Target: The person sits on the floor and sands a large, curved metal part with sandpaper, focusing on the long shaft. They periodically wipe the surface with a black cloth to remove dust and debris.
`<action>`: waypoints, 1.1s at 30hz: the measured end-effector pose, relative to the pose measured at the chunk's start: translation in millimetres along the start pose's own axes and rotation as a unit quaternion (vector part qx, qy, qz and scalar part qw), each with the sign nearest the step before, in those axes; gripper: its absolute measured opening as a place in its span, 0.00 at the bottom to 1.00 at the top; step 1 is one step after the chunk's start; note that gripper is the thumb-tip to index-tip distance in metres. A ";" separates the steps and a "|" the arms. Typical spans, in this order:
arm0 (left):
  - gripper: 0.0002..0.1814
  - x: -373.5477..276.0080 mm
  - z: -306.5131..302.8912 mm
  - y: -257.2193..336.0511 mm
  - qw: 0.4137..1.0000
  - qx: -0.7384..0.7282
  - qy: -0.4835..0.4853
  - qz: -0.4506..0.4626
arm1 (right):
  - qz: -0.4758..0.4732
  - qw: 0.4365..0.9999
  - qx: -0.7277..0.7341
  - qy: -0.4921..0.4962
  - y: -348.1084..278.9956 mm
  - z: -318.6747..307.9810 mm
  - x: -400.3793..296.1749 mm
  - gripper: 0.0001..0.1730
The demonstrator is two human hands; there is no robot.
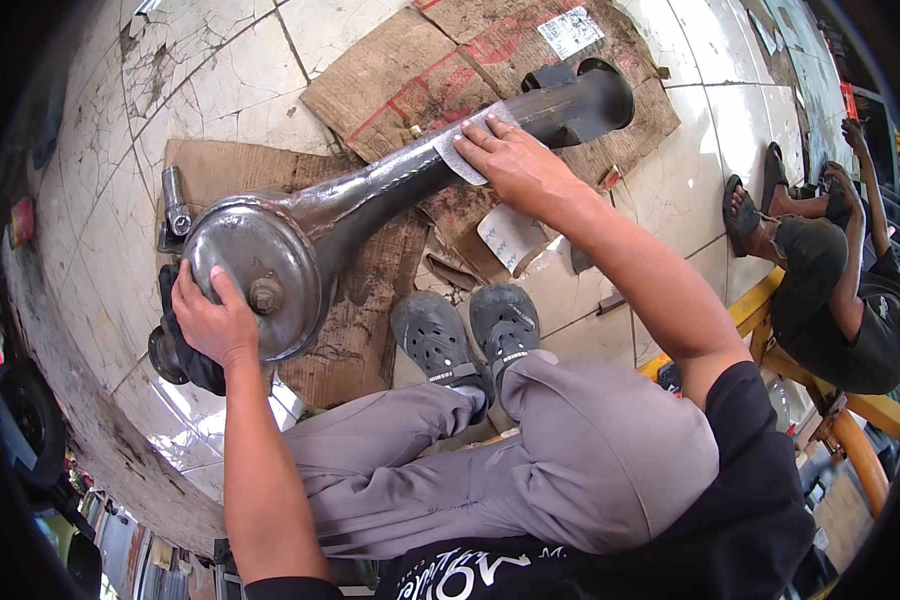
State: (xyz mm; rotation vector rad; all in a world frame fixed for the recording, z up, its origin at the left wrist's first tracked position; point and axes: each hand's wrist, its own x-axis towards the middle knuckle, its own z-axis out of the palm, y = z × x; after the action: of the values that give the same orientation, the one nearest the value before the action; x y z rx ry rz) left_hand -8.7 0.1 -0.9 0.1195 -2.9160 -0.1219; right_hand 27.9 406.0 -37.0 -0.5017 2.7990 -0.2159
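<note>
A dark metal axle housing [375,180] lies diagonally before me, its round domed cover [232,247] at the left and its flanged tube end at the upper right. My left hand [214,315] rests on the left side of the dome, fingers and thumb spread beside a square-headed plug [265,295]. With its fingers flat, my right hand [510,161] presses a sheet of grey sandpaper [461,159] over the axle tube. The sheet bends around the tube's top. The underside of the housing is hidden.
Worn cardboard [352,330] lies under the housing on cracked floor tiles. A metal cylindrical part [173,202] stands left of the dome. A curled paper piece [511,236] lies near my clogs [439,334]. Another person [832,262] sits at the right beside a yellow frame [765,300].
</note>
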 end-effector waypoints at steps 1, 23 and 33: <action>0.27 -2.3 1.0 -3.2 1.000 -0.002 -0.002 0.004 | 0.021 1.000 -0.005 -0.008 8.1 0.1 -4.1 0.32; 0.27 -0.7 3.0 -1.3 1.000 0.003 0.005 0.014 | 0.116 0.979 -0.166 0.012 -2.7 17.2 -0.8 0.30; 0.27 0.3 6.0 1.0 1.000 -0.002 0.013 0.018 | 0.165 0.971 -0.175 0.015 15.7 16.2 -1.7 0.30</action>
State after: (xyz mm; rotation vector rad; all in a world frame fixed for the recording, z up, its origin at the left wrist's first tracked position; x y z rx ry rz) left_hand -10.3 1.5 -6.6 0.0675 -2.8907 -0.1187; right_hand 29.4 419.6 -55.0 -0.0965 2.9040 0.3482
